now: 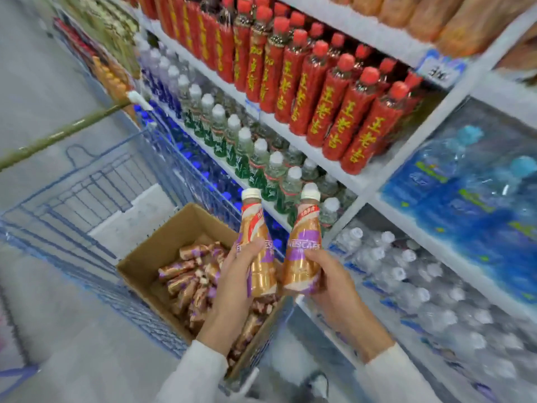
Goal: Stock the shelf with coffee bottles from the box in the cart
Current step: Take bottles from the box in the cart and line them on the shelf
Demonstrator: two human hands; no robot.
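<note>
On the head view, my left hand has its fingers curled round the lower body of a gold-and-purple plastic coffee bottle with a white cap, held upright. My right hand grips a second coffee bottle of the same kind near its base, tilted slightly to the right. The two bottles are just beside each other, above the far right corner of the open brown cardboard box. More coffee bottles lie on their sides in a loose heap inside that box.

The box sits in the blue wire shopping cart, against its right side, and the cart's olive-green handle bar crosses the upper left. White sleeves cover both of my forearms.

To the right of the cart stands the white metal shelf unit. One level carries rows of red-labelled bottles with red caps and yellow characters; the level beneath holds clear bottles with white caps. Further right I see shrink-wrapped packs of water in blue film, and below them small clear water bottles, blurred.
</note>
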